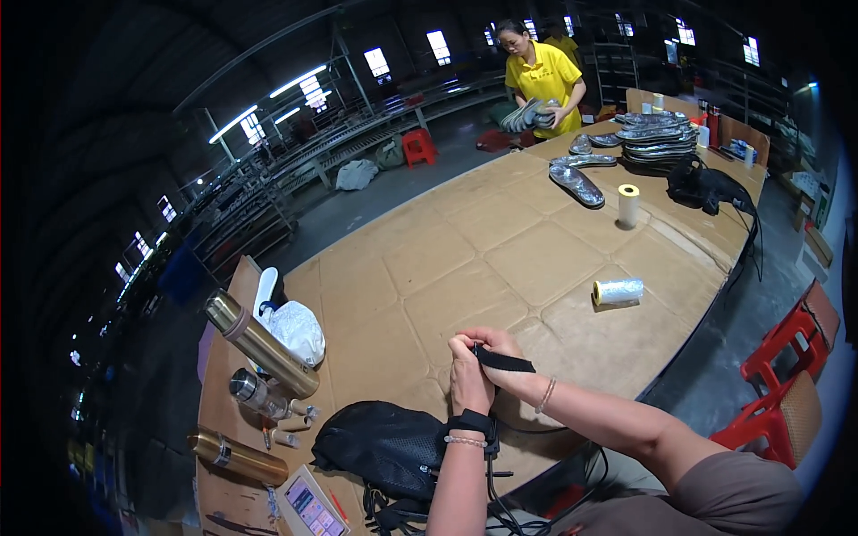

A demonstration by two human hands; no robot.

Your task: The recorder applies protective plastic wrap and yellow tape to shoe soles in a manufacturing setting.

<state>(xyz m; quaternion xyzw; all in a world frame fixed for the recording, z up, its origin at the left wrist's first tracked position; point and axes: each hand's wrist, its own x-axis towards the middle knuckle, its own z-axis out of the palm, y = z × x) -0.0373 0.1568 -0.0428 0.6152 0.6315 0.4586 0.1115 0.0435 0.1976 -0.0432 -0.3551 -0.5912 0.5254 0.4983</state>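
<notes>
My left hand (470,386) and my right hand (497,345) meet above the near part of the table, fingers bent and closed. The left fingers grip a black strap (506,361) by one end; its free end lies across the right wrist. What the right fingers hold, if anything, is hidden where the hands press together. Another black band (470,423) wraps my left wrist, above a beaded bracelet (466,440). A second bracelet (546,395) circles the right wrist. Close to my left forearm lies a black mesh bag (380,447) with cords.
Flasks (259,344), a phone (311,506) and a white bag (297,332) stand left on the cardboard-covered table (447,286). Film rolls (618,291) lie ahead. Stacked insoles (660,143) sit at the far right, near a co-worker (543,85) in yellow. Red chairs (786,357) stand right.
</notes>
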